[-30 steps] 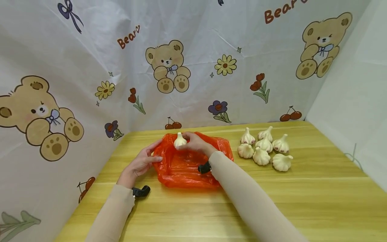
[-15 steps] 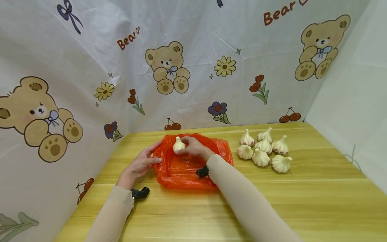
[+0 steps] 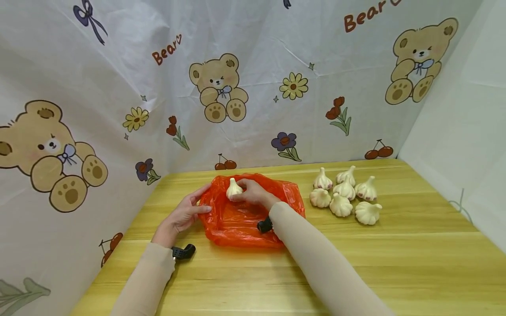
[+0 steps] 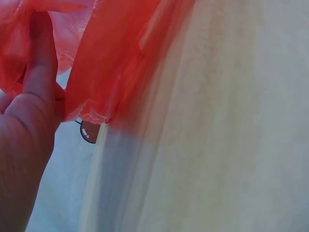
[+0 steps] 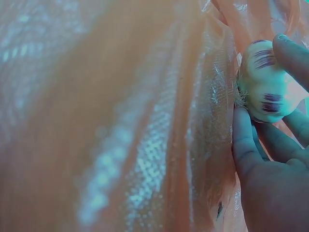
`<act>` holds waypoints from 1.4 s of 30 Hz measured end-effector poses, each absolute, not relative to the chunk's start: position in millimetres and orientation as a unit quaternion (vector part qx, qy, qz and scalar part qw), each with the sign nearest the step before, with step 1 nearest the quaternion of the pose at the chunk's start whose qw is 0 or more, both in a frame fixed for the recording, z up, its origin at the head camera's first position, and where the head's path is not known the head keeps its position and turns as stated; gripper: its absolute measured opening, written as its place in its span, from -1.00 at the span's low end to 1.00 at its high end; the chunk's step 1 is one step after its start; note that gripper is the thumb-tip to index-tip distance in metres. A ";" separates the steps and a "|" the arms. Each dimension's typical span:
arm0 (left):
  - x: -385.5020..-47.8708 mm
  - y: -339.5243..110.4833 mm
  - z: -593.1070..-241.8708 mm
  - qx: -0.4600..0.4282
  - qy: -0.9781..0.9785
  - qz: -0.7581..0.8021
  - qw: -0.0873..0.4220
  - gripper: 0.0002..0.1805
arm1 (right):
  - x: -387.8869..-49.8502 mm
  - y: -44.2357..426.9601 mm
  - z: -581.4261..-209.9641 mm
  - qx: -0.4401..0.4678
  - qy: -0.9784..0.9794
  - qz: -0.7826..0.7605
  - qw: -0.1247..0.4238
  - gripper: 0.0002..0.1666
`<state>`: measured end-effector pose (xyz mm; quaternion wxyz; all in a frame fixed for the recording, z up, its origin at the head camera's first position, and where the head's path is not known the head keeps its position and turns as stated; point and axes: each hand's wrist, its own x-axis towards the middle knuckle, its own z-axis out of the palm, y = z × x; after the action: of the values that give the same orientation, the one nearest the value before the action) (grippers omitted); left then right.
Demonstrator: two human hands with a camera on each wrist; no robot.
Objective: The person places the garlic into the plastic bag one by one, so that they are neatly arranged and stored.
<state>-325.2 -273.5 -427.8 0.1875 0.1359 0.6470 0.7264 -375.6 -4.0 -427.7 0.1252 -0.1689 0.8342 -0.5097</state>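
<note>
A red plastic bag [image 3: 245,219] lies spread wide on the wooden table, its mouth facing up. The left hand [image 3: 185,215] grips its left rim, thumb inside and fingers outside; in the left wrist view the left hand [image 4: 29,121] has the red film [image 4: 106,58] around its fingers. Inside the bag's back left part, the right hand [image 3: 254,193] holds a white garlic bulb [image 3: 234,189], stem up. The right wrist view shows the right hand [image 5: 275,183] with thumb and fingers around the bulb [image 5: 268,82], whose root end is close to the film.
Several garlic bulbs [image 3: 345,190] stand and lie in a group on the table [image 3: 395,263] to the right of the bag. A curtain [image 3: 253,87] printed with bears rises behind and at the left. A thin cable [image 3: 461,206] lies at the right edge.
Since one second ago, the right hand has lowered the garlic bulb slightly into the bag. Over the last half second hardly anything has moved, and the left hand keeps its hold on the rim.
</note>
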 end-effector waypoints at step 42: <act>-324.1 -272.8 -428.9 0.148 0.641 0.729 0.190 -0.04 | -362.5 -2.2 -376.9 -0.201 0.839 -0.494 0.106 -0.26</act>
<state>-324.1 -272.8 -428.9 0.1901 0.1478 0.6407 0.7291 -362.5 -2.2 -376.9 0.1063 -0.2008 0.8392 -0.4942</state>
